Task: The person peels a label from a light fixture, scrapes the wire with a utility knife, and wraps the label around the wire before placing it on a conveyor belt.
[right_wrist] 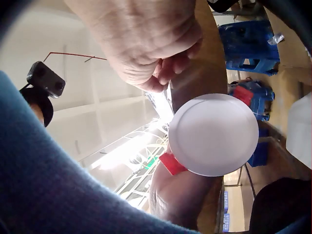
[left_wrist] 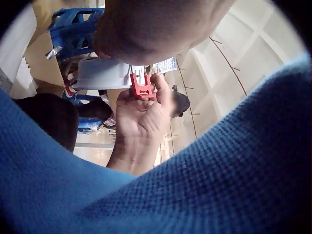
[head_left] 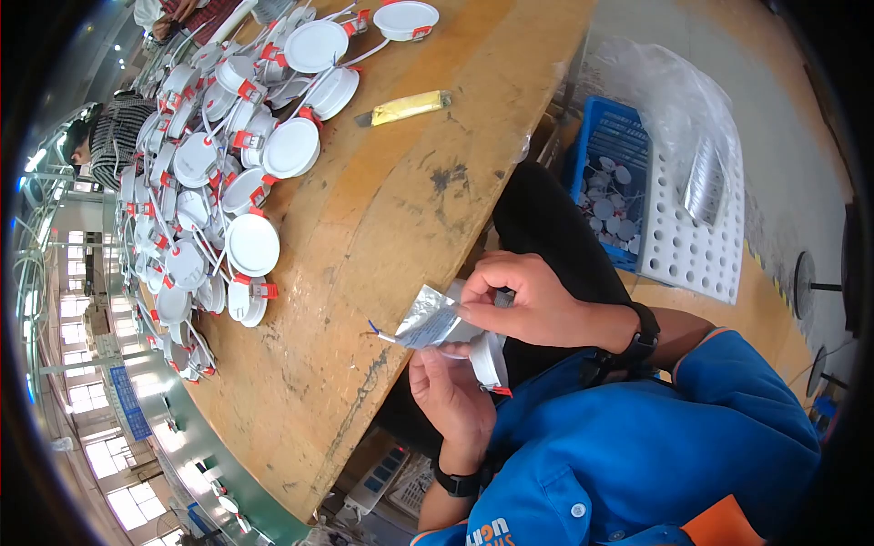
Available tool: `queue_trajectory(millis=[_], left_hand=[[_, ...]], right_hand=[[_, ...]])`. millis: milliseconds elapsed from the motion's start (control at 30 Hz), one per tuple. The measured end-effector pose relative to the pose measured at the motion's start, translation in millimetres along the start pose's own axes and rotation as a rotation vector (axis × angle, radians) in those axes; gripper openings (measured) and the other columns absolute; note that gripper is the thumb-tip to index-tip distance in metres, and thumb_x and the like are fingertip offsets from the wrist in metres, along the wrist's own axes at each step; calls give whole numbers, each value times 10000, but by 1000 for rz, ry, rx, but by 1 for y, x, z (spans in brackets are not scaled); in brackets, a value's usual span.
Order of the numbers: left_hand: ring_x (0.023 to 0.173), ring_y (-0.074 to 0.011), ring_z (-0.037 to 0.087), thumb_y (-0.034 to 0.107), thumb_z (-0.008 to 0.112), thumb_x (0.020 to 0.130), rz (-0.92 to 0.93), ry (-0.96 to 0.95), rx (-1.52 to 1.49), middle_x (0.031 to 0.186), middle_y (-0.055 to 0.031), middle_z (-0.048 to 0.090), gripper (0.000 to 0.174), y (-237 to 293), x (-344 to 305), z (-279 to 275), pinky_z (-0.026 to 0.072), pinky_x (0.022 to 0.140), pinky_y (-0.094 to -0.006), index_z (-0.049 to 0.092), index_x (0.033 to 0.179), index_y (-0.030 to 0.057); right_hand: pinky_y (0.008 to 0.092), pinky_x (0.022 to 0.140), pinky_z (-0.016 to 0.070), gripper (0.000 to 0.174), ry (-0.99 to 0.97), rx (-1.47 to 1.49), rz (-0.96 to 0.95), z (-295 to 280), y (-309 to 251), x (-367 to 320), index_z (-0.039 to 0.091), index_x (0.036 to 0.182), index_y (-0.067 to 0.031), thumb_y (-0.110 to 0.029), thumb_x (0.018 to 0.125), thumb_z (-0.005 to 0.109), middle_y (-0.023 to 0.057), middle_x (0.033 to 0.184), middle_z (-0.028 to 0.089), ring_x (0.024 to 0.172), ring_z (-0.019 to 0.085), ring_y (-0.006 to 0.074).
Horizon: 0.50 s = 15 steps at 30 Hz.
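My left hand (head_left: 451, 400) holds a round white downlight (head_left: 489, 362) at its side, thumb and fingers bent around its cable side. The downlight has red spring clips (left_wrist: 142, 87), and its white face (right_wrist: 213, 135) shows in the right wrist view. A cable with a blue wire end (head_left: 375, 329) sticks out past the left fingertips. My right hand (head_left: 533, 296) pinches a silver, printed label sheet (head_left: 428, 317) between thumb and forefinger, just above the left hand. The sheet covers part of the cable.
A large heap of white downlights (head_left: 196, 159) covers the far side of the wooden table (head_left: 364, 246). A yellow wrapped bar (head_left: 405, 107) lies near them. Beside my leg stand a blue crate (head_left: 580, 159) of small parts and a perforated white board (head_left: 696, 264) with plastic film (head_left: 674, 82).
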<state>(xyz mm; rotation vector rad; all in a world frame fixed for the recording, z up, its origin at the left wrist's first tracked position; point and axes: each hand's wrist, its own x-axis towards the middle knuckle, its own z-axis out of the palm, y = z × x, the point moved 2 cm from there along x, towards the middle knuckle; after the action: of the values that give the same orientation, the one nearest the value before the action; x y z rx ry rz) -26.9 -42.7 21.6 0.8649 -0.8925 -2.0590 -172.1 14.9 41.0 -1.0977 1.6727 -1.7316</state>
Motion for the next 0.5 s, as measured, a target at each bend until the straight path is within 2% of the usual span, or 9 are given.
queue_trajectory(millis=[133, 233, 267, 467, 500], left_hand=[[755, -155, 584, 184, 510, 916, 6, -60, -24, 821, -82, 609, 161, 1, 1, -1, 489, 713, -294, 548, 904, 28], [740, -169, 588, 144, 542, 894, -5, -39, -35, 809, -90, 610, 121, 1, -4, -2, 494, 715, -300, 552, 891, 23], [734, -177, 593, 83, 550, 878, -12, -8, -65, 813, -101, 619, 62, 0, -5, -2, 495, 718, -308, 551, 885, 22], [733, -173, 596, 9, 534, 862, 38, -119, -95, 810, -102, 619, 23, 2, -13, 5, 494, 722, -312, 552, 872, 20], [745, -174, 598, 37, 538, 871, 67, -119, -31, 804, -99, 618, 22, 2, -13, 6, 490, 732, -311, 548, 874, 18]], right_hand=[[304, 574, 358, 62, -17, -87, -261, -2, -5, -8, 625, 720, -92, -85, 698, 683, 11, 622, 521, 597, 481, 182], [310, 563, 327, 114, 4, -234, -506, -8, -17, -17, 620, 712, -122, -80, 659, 710, -2, 627, 499, 601, 459, 190], [314, 563, 312, 144, 9, -261, -566, -10, -19, -20, 629, 729, -133, -89, 635, 729, -9, 633, 490, 614, 452, 194], [309, 590, 344, 153, 33, -355, -616, -20, -25, -37, 630, 719, -132, -96, 619, 741, -15, 653, 505, 645, 476, 188], [309, 594, 351, 156, 13, -384, -647, -22, -29, -40, 629, 716, -130, -99, 615, 744, -16, 660, 512, 651, 481, 187]])
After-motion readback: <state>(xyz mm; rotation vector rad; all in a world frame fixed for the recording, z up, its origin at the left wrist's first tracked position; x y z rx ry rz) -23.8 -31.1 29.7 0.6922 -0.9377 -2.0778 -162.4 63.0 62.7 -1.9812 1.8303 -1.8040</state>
